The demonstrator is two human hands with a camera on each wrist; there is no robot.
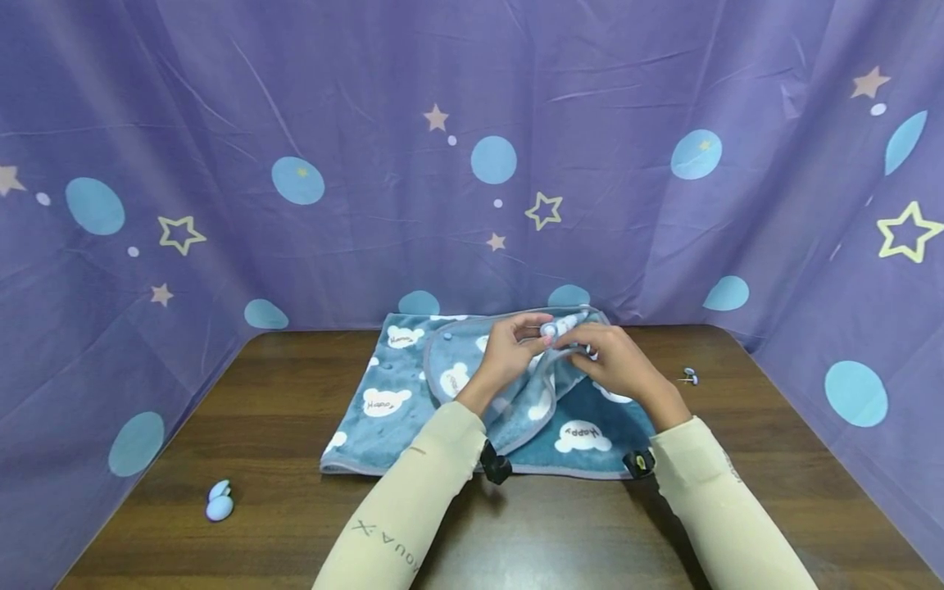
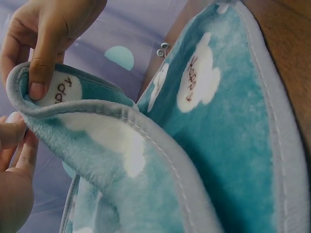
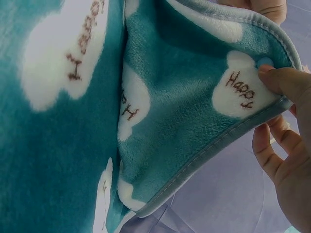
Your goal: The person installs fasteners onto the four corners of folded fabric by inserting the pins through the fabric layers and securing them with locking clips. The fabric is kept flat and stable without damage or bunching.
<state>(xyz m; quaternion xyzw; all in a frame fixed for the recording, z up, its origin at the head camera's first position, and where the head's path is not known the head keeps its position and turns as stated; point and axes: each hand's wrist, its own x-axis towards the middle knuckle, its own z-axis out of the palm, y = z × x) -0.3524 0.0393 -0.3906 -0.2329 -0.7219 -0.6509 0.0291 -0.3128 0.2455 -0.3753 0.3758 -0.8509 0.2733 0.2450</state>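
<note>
Dark brown wood-grain tabletop (image 1: 568,528) runs along the front, with two cream sleeves (image 1: 413,492) reaching over it, the left one carrying dark lettering, and a small black device at each wrist. Toward the left side lie two pale blue, smooth oval pieces (image 1: 220,501), close together.

Farther in, a teal plush blanket (image 1: 369,434) with grey stitched binding and white patches embroidered "Happy" lies on the table, part of it folded over and one corner lifted. The right hand (image 1: 618,358) pinches that corner, thumb on the patterned inner side, where a small blue round stud (image 3: 265,61) shows at the thumb's tip. Just beside it, the left hand (image 1: 507,347) pinches a small whitish rounded piece (image 1: 548,329) at the blanket's edge; its exact shape is mostly hidden.

Right of the blanket, near the table's far edge, rest small pins with pale blue heads (image 1: 690,375). Behind everything hangs a purple fabric curtain (image 1: 354,246) printed with light blue ovals and stars.
</note>
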